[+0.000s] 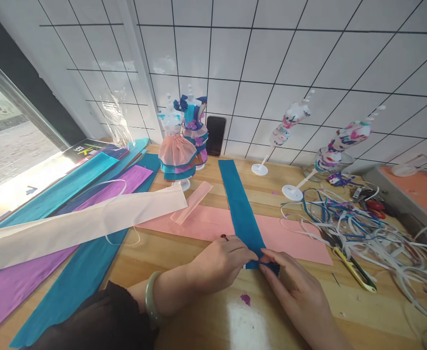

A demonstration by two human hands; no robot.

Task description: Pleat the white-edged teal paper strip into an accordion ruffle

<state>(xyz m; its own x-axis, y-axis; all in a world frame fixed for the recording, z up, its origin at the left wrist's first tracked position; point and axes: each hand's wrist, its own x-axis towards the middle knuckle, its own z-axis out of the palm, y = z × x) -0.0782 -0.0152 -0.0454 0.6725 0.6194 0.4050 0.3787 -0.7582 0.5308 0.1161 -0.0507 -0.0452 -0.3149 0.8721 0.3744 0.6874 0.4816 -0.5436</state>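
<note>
We are pinching the pleated near end of the blue paper strip [241, 206] between our left hand [223, 261] and right hand [296, 290], fingertips closed on it. The strip is running toward twelve o'clock over a pink sheet [293, 240]. Ribbons [359, 228] are lying at two o'clock, and doll dresses [179, 148] are standing at eleven.

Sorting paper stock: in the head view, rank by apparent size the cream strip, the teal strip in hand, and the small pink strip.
1. cream strip
2. teal strip
3. small pink strip
</note>
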